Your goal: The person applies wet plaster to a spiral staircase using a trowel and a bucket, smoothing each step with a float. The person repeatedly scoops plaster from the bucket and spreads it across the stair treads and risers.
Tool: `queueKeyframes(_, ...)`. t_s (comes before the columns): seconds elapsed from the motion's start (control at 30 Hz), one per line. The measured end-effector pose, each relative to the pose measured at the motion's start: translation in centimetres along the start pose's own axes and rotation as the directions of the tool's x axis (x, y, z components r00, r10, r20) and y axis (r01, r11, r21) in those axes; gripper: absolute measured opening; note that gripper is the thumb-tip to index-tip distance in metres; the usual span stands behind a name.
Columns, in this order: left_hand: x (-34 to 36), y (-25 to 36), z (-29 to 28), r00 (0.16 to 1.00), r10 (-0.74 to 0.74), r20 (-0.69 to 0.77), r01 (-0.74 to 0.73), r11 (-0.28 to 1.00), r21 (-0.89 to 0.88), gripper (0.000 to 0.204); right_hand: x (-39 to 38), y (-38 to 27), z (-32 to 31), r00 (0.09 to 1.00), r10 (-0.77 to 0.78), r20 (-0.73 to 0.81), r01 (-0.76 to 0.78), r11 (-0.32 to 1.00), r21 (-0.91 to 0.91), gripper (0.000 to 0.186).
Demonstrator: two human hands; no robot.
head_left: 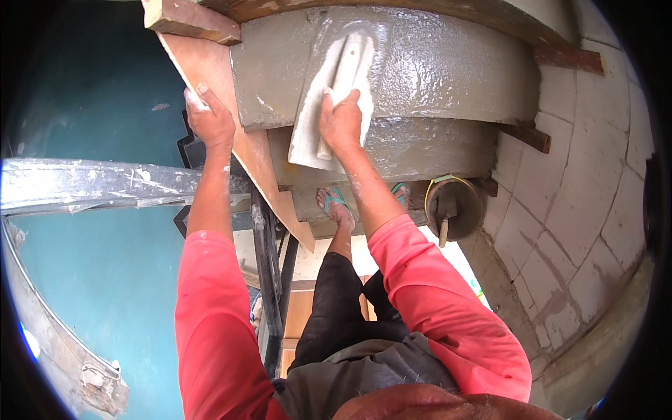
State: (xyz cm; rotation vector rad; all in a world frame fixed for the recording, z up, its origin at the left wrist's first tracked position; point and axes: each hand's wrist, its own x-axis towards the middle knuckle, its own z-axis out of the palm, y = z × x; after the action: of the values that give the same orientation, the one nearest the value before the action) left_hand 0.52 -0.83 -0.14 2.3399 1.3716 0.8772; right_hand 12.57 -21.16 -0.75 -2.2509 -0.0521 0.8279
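My left hand [211, 117] grips the edge of a pale plywood board [255, 161] that runs down along the left side of curved concrete steps. In my right hand [339, 120] is the handle of a whitish rectangular float [308, 147], pressed flat on the wet, glossy grey cement [462, 70] of the upper step, overhanging its edge. The lower step [437, 147] shows below it. My sandalled feet [334, 203] stand on a step further down. To their right sits a round bucket [469, 206] with a trowel [444, 217] in it.
A dusty metal beam [105, 185] and dark uprights [266, 266] stand at the left, over a teal surface [84, 259]. A timber block [192, 22] tops the board. Wooden pieces [567, 59] jut toward a pale block wall [588, 147] on the right. A lower wooden surface [301, 315] shows beneath me.
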Motion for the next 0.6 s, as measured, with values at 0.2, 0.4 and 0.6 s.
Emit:
queueKeyframes(0.2,0.3,-0.7,0.1,0.999,-0.01,0.033,0.01,1.0,0.007,0.057,-0.6,-0.6,1.2,0.99,-0.078,0.121,0.087,0.993,-0.077,0.055)
queueKeyframes(0.4,0.0,-0.6,0.2,1.0,-0.006,0.023,0.006,1.0,0.017,0.06,-2.1,0.4,0.6,0.977,-0.123,0.173,0.149,0.978,-0.146,0.053)
queueKeyframes(0.6,0.3,0.6,-0.2,1.0,0.012,0.002,-0.012,1.0,-0.022,0.05,-0.8,-1.1,2.6,0.991,-0.087,0.105,0.095,0.993,-0.073,0.052)
